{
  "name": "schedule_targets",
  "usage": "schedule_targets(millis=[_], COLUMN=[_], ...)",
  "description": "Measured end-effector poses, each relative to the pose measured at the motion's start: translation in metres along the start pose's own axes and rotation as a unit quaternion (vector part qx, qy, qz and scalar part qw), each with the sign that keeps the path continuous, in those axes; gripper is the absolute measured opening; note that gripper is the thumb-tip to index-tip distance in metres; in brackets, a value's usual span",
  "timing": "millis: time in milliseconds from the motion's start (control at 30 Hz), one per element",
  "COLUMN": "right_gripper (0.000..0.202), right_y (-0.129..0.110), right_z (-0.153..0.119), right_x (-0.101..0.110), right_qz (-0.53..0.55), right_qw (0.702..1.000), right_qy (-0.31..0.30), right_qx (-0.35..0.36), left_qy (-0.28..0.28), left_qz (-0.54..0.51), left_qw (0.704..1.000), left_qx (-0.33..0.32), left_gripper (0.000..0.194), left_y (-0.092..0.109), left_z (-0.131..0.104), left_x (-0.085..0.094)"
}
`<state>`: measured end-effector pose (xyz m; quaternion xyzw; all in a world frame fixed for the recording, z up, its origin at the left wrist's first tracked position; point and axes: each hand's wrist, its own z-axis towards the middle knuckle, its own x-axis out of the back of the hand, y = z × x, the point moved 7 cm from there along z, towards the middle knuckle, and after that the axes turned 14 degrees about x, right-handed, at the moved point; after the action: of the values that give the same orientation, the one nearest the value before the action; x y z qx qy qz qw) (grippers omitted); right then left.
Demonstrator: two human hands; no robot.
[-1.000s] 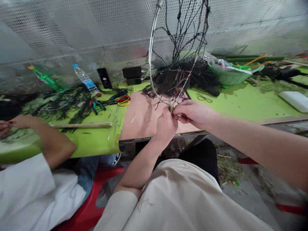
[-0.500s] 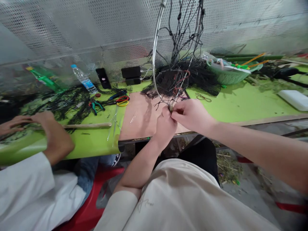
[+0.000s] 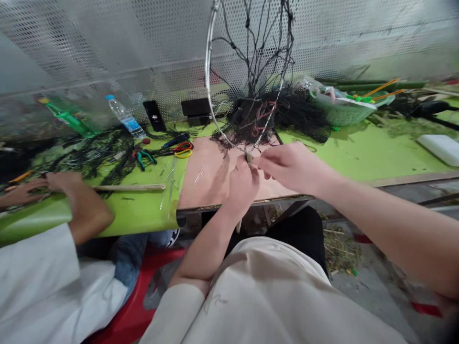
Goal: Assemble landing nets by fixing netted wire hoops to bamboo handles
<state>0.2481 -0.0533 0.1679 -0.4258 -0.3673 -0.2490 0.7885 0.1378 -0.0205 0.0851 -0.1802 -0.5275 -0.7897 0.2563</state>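
On the worktop (image 3: 358, 157) we hold the wire hoop (image 3: 207, 76) upright; only a few net strands (image 3: 258, 57) hang attached, most netting (image 3: 283, 112) remains loose. Left hand (image 3: 244, 184) and right hand (image 3: 290, 165) pinch the hoop's base joint

A thin metal hoop (image 3: 207, 76) stands upright over the tabletop (image 3: 215, 177), its top out of view. Black netting (image 3: 263, 52) hangs slack inside it and gathers in a tangled heap behind. The hoop's lowest point meets a short pale handle stub (image 3: 248, 156), pinched there between both hands.
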Motion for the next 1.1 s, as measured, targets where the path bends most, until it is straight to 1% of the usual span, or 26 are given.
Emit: schedule_targets(millis=[67, 133, 200, 233, 300, 333, 400, 500, 567, 633, 733, 800, 867, 933, 1033, 1100], right_gripper=[0.035, 0.027, 0.013, 0.011, 0.017, 0.016, 0.012, 0.011, 0.008, 0.012, 0.021, 0.020, 0.017, 0.015, 0.011, 0.009], right_y=[0.008, 0.014, 0.013, 0.010, 0.001, -0.002, -0.007, -0.012, -0.017, -0.021, -0.024, -0.025, -0.026, -0.026, -0.024, -0.027], right_z=[-0.001, -0.002, -0.005, -0.006, -0.008, -0.010, -0.013, -0.015, -0.014, -0.013, -0.013, -0.014, -0.015, -0.016, -0.017, -0.016], right_x=[0.007, 0.011, 0.013, 0.012, 0.009, 0.007, 0.004, -0.001, -0.006, -0.009, -0.014, -0.017, -0.021, -0.020, -0.013, -0.012], right_qz=[0.050, 0.080, 0.091, 0.088, 0.061, 0.040, 0.006, -0.029, -0.071, -0.126, -0.185, -0.215, -0.243, -0.252, -0.221, -0.225], right_qw=[0.999, 0.996, 0.994, 0.993, 0.991, 0.990, 0.990, 0.988, 0.984, 0.973, 0.946, 0.923, 0.907, 0.905, 0.925, 0.924], right_qy=[0.011, 0.035, 0.059, 0.065, 0.068, 0.074, 0.095, 0.118, 0.118, 0.119, 0.116, 0.109, 0.095, 0.098, 0.142, 0.148], right_qx=[-0.019, -0.020, 0.014, 0.042, 0.096, 0.110, 0.108, 0.094, 0.112, 0.152, 0.242, 0.299, 0.331, 0.327, 0.273, 0.273], left_qy=[0.006, 0.005, -0.002, -0.003, -0.006, -0.007, -0.007, -0.007, -0.015, -0.021, -0.020, -0.026, -0.033, -0.040, -0.045, -0.044], left_qz=[0.006, 0.004, 0.001, 0.002, 0.007, 0.008, 0.008, 0.018, 0.029, 0.035, 0.028, 0.021, 0.017, 0.012, 0.000, 0.000], left_qw=[1.000, 1.000, 1.000, 1.000, 1.000, 1.000, 1.000, 0.999, 0.999, 0.998, 0.999, 0.999, 0.999, 0.998, 0.997, 0.998], left_qx=[0.004, 0.005, 0.002, 0.001, 0.001, 0.003, 0.012, 0.036, 0.042, 0.037, 0.028, 0.027, 0.034, 0.045, 0.055, 0.051], left_gripper=[0.032, 0.031, 0.030, 0.030, 0.029, 0.029, 0.027, 0.021, 0.021, 0.021, 0.020, 0.023, 0.028, 0.029, 0.026, 0.025], left_y=[0.000, 0.000, 0.001, 0.002, 0.002, 0.001, -0.001, -0.004, -0.004, -0.003, -0.003, -0.004, -0.006, -0.008, -0.009, -0.009], left_z=[0.000, 0.001, 0.001, 0.001, 0.002, 0.003, 0.003, 0.004, 0.004, 0.005, 0.007, 0.008, 0.008, 0.009, 0.010, 0.010], left_x=[0.004, 0.007, 0.007, 0.007, 0.006, 0.005, 0.005, 0.004, 0.002, 0.001, 0.003, 0.004, 0.004, 0.004, 0.003, 0.002])
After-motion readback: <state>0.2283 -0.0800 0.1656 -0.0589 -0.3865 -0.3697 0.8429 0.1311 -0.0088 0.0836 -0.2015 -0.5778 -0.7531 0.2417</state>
